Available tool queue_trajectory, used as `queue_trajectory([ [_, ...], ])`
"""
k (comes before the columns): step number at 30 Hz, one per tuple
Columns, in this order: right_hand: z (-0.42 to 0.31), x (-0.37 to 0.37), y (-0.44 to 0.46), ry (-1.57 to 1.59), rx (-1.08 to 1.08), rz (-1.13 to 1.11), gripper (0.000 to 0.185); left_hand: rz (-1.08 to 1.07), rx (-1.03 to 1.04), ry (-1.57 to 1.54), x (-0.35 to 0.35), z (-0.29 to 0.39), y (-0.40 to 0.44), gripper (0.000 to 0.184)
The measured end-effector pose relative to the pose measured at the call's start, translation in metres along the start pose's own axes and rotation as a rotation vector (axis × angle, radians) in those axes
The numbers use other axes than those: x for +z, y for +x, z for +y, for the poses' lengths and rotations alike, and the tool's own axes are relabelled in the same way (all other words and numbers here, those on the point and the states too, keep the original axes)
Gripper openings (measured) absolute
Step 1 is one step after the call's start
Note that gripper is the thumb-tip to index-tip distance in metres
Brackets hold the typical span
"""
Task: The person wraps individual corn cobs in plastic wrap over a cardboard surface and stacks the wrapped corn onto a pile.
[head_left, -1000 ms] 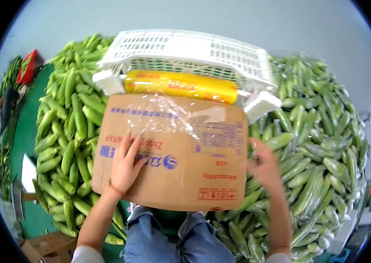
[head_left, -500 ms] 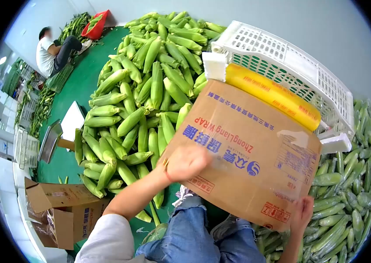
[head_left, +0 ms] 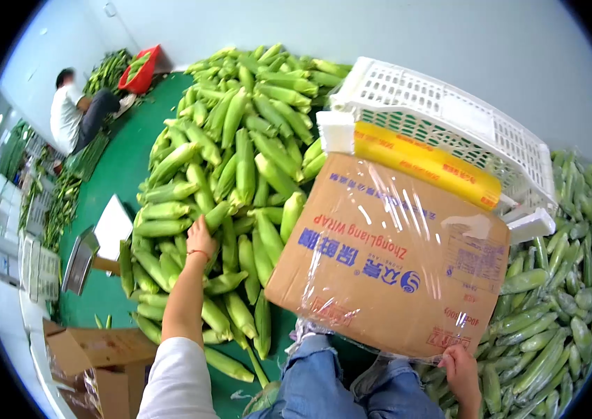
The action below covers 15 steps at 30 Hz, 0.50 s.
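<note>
My left hand [head_left: 200, 239] reaches into the pile of green corn [head_left: 245, 164], its fingers bent over an ear [head_left: 217, 215]; how firmly they close on it is hard to see. My right hand [head_left: 458, 366] pinches the edge of clear film [head_left: 386, 279] at the lower right corner of the cardboard box [head_left: 352, 202]. The film lies stretched over the box top. Along the box's far edge sits a yellow film roll [head_left: 427, 164] between two white foam blocks. Film-wrapped corn [head_left: 530, 349] is heaped on the right.
A white crate [head_left: 449, 105] stands behind the roll. At the left are a metal scale [head_left: 81, 260], an open carton [head_left: 111, 356] and white crates [head_left: 39, 269]. Another person [head_left: 72, 115] sits far left near a red basket [head_left: 140, 70].
My left hand has moved from the box to the corn pile on the left. Film has been drawn over the box by my right hand. The view has turned left.
</note>
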State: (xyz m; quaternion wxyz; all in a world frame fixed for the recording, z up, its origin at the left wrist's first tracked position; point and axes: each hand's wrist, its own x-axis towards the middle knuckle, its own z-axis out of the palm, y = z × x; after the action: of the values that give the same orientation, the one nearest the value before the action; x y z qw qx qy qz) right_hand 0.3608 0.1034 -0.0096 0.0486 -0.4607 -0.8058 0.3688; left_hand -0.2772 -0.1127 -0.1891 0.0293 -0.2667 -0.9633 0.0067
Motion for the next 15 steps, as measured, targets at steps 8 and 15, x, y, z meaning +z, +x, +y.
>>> queue_trajectory([
  [8,-0.007,0.000,-0.001,-0.073,0.123,-0.007,0.008,0.306,0.477,-0.428,-0.103,0.039,-0.011,0.077],
  [15,-0.018,0.011,-0.012,-0.172,0.147,0.107,0.008,0.111,1.444,-0.470,-0.257,0.276,-0.161,0.055],
])
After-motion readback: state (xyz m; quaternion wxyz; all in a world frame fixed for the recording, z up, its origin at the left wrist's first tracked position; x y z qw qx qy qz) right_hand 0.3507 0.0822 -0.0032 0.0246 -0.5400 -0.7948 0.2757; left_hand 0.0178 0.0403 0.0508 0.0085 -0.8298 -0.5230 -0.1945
